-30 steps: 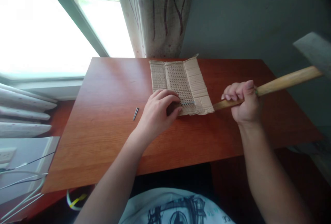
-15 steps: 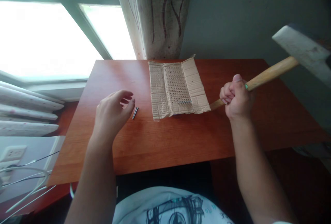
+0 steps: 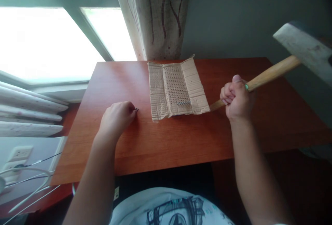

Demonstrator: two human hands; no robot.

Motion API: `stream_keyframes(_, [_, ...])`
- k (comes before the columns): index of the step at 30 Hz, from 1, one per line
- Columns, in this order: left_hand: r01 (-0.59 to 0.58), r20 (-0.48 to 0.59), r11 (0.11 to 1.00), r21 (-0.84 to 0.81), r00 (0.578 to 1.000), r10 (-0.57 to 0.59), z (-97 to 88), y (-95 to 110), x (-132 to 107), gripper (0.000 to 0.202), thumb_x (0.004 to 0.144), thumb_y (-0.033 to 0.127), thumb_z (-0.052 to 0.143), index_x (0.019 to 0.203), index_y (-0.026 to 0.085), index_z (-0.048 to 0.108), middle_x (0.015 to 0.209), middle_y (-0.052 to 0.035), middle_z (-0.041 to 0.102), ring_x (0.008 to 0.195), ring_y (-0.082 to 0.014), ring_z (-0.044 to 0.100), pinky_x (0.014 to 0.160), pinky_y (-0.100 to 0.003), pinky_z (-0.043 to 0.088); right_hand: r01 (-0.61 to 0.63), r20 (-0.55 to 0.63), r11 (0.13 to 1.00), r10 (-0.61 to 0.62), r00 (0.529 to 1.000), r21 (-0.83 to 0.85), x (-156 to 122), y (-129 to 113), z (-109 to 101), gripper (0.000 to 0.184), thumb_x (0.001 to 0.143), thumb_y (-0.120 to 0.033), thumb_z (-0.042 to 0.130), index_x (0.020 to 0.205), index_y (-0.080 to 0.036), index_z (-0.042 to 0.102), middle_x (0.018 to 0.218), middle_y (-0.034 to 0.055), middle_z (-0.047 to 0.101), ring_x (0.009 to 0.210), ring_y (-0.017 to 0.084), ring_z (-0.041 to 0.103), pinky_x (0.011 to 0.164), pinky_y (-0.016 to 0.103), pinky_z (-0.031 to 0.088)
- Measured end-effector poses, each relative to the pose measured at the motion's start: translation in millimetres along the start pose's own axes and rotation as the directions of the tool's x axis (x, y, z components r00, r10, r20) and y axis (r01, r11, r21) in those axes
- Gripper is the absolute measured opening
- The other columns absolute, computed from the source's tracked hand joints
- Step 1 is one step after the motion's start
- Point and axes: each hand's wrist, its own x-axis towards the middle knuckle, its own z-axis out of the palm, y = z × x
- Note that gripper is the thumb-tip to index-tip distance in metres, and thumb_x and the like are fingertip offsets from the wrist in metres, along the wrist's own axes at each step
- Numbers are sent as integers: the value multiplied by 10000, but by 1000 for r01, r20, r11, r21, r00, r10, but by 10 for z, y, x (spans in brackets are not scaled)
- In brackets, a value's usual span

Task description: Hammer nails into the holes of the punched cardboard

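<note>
My left hand (image 3: 117,118) rests on the red-brown table (image 3: 181,138) with its fingers curled over a small nail (image 3: 136,109), whose head shows at the fingertips. My right hand (image 3: 236,97) is wrapped round the wooden handle of a hammer (image 3: 275,69), held raised to the right with its grey head (image 3: 303,50) above the table's right side. Between the hands lies a flat piece of cardboard (image 3: 177,90) punched with rows of small holes. A short row of nails (image 3: 183,103) stands near its front edge.
A patterned curtain (image 3: 158,14) hangs behind the table, beside a bright window (image 3: 46,41). At the left are white slats (image 3: 28,110), a wall socket (image 3: 17,155) and white cables (image 3: 28,183). My printed white shirt (image 3: 171,209) shows below the table's front edge.
My left hand left the cardboard, swung left to the loose nail and has closed its fingers over it. The right hand kept the hammer raised, lifting its head a little higher.
</note>
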Motion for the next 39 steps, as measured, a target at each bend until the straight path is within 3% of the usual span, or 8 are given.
stream_keyframes(6, [80, 35, 996, 42, 996, -82, -18, 40, -5, 197, 825, 388, 603, 730, 259, 717, 762, -102, 741, 658, -305, 666, 533, -339, 362, 12, -11, 1000, -13, 1000, -9, -10, 12, -17, 643, 880, -573, 695, 515, -232, 289, 420, -81, 241, 343, 63, 217, 348, 269, 150])
stream_keyframes(11, [107, -253, 956, -275, 951, -179, -86, 52, -50, 92, 794, 313, 673, 851, 250, 709, 856, -49, 753, 737, -251, 693, 683, -358, 512, 1, -13, 1000, -1, 1000, -19, -14, 4, -5, 650, 878, -582, 692, 509, -234, 285, 411, -76, 245, 344, 66, 220, 349, 270, 148])
stream_keyframes(15, [-142, -388, 640, -755, 884, -261, -234, 235, -109, 181, 774, 267, 747, 945, 209, 740, 863, -21, 749, 761, -182, 711, 713, -305, 577, 3, -9, 1000, -4, 1000, -29, -18, -5, 4, 656, 879, -592, 690, 512, -230, 283, 410, -76, 243, 339, 65, 230, 350, 269, 155])
stream_keyframes(17, [-271, -400, 463, -844, 893, -208, -295, 408, -137, 161, 777, 255, 778, 928, 204, 752, 860, -21, 756, 769, -157, 716, 703, -271, 593, 2, -13, 999, -2, 1000, -43, -20, -6, 5, 661, 876, -606, 686, 512, -229, 282, 410, -75, 243, 340, 65, 236, 349, 266, 159])
stream_keyframes(20, [-332, -367, 346, -878, 929, -39, -297, 676, -143, 144, 791, 252, 794, 917, 198, 749, 888, -34, 772, 793, -159, 732, 734, -275, 621, 4, -14, 999, -5, 1000, -46, -24, -5, 4, 660, 877, -607, 685, 512, -229, 284, 412, -75, 244, 340, 66, 238, 348, 266, 162])
stream_keyframes(22, [-345, -350, 348, -872, 935, 49, -241, 809, -114, 144, 813, 262, 783, 934, 194, 746, 886, -41, 776, 812, -171, 741, 757, -286, 629, 10, -16, 1000, -11, 1000, -29, -29, -6, 4, 653, 877, -587, 694, 511, -229, 289, 415, -76, 244, 341, 65, 236, 349, 267, 159])
stream_keyframes(28, [-398, -390, 526, -751, 911, 132, -91, 945, -5, 101, 862, 269, 735, 932, 199, 755, 851, -33, 770, 767, -163, 733, 746, -273, 617, 3, -32, 1000, -4, 999, -19, -47, -19, 2, 658, 877, -585, 693, 501, -229, 287, 408, -75, 241, 342, 64, 230, 351, 268, 156])
stream_keyframes(39, [-365, -331, 512, -778, 930, 161, -28, 907, 5, 138, 869, 300, 726, 963, 202, 754, 881, -58, 778, 780, -193, 747, 709, -294, 623, 13, -24, 1000, -14, 1000, -18, -40, -6, -22, 646, 892, -588, 676, 514, -232, 291, 418, -76, 233, 345, 67, 231, 352, 276, 151])
